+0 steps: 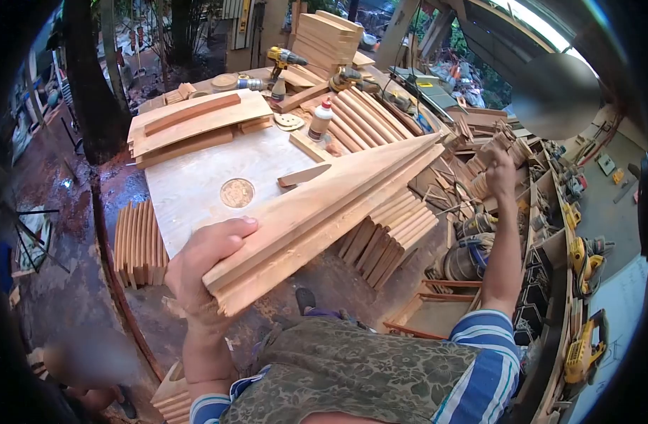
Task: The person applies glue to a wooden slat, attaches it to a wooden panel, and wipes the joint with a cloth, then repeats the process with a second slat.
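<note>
My left hand (209, 260) is wrapped round the near end of a long wooden board (338, 198), thumb on its top face. A stepped groove runs along the board's near edge. The board slants up and away to the right across the front of a workbench (190, 201). My right hand (501, 169) is raised at the right, apart from the board's far end, with its fingers curled; what they hold, if anything, I cannot make out. Behind the board, a small wedge-shaped wood piece (304, 175) and a white glue bottle (320, 119) with a red cap are on the bench.
A yellow drill (284, 59), a sander (345, 78) and stacked boards (327, 39) are at the back. Wooden slats (387, 237) stand in a bundle below the held board, another bundle (139, 244) at left. Power tools (585, 261) line the right-hand shelf. Blurred people show at both sides.
</note>
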Demonstrator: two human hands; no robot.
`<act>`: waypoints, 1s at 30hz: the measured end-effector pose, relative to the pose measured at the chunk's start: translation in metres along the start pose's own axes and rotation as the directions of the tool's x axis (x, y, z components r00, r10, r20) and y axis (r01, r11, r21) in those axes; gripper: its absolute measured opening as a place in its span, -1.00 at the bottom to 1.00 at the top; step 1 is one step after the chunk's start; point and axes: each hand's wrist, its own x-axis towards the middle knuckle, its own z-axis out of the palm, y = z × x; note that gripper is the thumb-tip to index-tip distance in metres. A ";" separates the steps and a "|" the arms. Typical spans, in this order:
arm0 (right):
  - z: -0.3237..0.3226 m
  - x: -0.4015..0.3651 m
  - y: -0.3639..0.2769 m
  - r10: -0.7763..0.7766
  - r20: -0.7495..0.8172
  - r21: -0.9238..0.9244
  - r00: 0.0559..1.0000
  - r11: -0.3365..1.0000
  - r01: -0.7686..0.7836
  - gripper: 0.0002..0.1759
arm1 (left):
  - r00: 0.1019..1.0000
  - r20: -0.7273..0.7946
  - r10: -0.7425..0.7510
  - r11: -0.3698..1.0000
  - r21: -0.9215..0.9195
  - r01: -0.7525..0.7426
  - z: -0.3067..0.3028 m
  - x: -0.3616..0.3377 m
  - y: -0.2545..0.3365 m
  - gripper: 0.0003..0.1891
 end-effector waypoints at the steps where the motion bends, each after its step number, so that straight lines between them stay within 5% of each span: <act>1: 0.014 -0.013 0.008 0.065 0.081 0.180 0.995 0.981 -0.079 -0.60 | 1.000 0.004 -0.011 1.000 -0.014 0.011 -0.001 -0.001 0.000 -0.46; 2: 0.030 -0.027 0.014 0.118 0.170 0.346 0.978 0.923 -0.171 -0.57 | 1.000 0.009 -0.019 0.999 -0.029 0.019 0.000 -0.001 0.000 -0.49; 4: 0.070 -0.067 0.024 0.053 0.124 0.242 0.991 0.967 -0.082 -0.53 | 1.000 -0.004 -0.025 0.999 -0.040 0.025 0.002 -0.004 -0.001 -0.51; 6: 0.127 -0.117 0.036 0.160 0.329 0.242 0.931 0.939 -0.247 -0.55 | 0.999 -0.012 -0.030 0.997 -0.065 0.029 0.006 -0.007 0.002 -0.53; 8: 0.142 -0.163 0.010 0.155 0.610 0.233 0.777 0.902 -0.363 -0.49 | 0.998 -0.017 -0.058 0.997 -0.060 0.057 0.006 -0.009 0.005 -0.55; 9: 0.145 -0.185 -0.012 0.293 0.721 0.019 0.628 0.897 -0.441 -0.47 | 0.999 -0.006 -0.049 0.997 -0.061 0.049 0.006 -0.011 0.003 -0.56; 10: 0.164 -0.217 -0.013 0.246 0.771 0.002 0.588 0.922 -0.388 -0.50 | 0.999 -0.004 -0.046 0.997 -0.065 0.046 0.006 -0.013 0.004 -0.56; 11: 0.191 -0.259 -0.006 0.161 0.741 0.130 0.652 0.918 -0.375 -0.57 | 0.998 -0.004 -0.057 0.997 -0.052 0.057 0.005 -0.013 0.004 -0.56; 12: 0.210 -0.290 -0.011 0.249 0.830 -0.047 0.499 0.923 -0.382 -0.59 | 0.998 -0.005 -0.065 0.997 -0.041 0.065 0.005 -0.013 0.005 -0.56; 13: 0.209 -0.314 -0.020 0.107 0.875 0.038 0.472 0.957 -0.289 -0.55 | 0.998 -0.001 -0.060 0.995 -0.077 0.060 0.004 -0.014 0.004 -0.54; 14: 0.202 -0.327 -0.034 0.102 0.935 -0.009 0.339 0.964 -0.267 -0.49 | 0.999 0.001 -0.048 0.995 -0.092 0.048 0.003 -0.015 0.002 -0.54; 16: 0.203 -0.376 -0.044 0.126 0.961 -0.022 0.245 0.923 -0.385 -0.49 | 1.000 0.027 0.009 0.993 -0.116 -0.006 0.003 -0.015 -0.003 -0.51; 17: 0.210 -0.410 -0.042 0.134 0.953 0.006 0.271 0.889 -0.459 -0.48 | 1.000 0.029 0.009 0.990 -0.142 -0.005 0.003 -0.018 -0.004 -0.43; 19: 0.185 -0.428 -0.062 0.118 0.984 -0.037 0.132 0.864 -0.501 -0.46 | 0.999 0.041 0.009 0.987 -0.159 -0.002 -0.001 -0.022 -0.012 -0.40; 22: 0.178 -0.458 -0.070 0.127 0.987 -0.066 0.098 0.881 -0.468 -0.48 | 0.998 -0.048 -0.046 0.982 -0.185 0.037 0.004 -0.009 -0.009 -0.19; 26: 0.184 -0.456 -0.070 0.227 0.968 -0.120 0.107 0.791 -0.600 -0.49 | 0.963 -0.269 0.022 0.980 0.198 0.033 0.014 0.034 -0.023 -0.08; 27: 0.171 -0.425 -0.080 0.265 0.960 -0.144 0.090 0.742 -0.654 -0.49 | 0.982 -0.169 0.087 0.929 0.370 -0.018 0.001 0.045 -0.031 -0.06; 28: 0.175 -0.414 -0.084 0.219 0.957 -0.056 0.192 0.785 -0.616 -0.50 | 0.989 -0.061 0.133 0.847 0.525 -0.082 -0.014 0.057 -0.040 -0.04; 30: 0.188 -0.385 -0.093 0.118 0.940 0.081 0.321 0.835 -0.545 -0.51 | 0.927 -0.331 0.176 0.980 0.144 -0.134 -0.009 0.074 -0.070 -0.21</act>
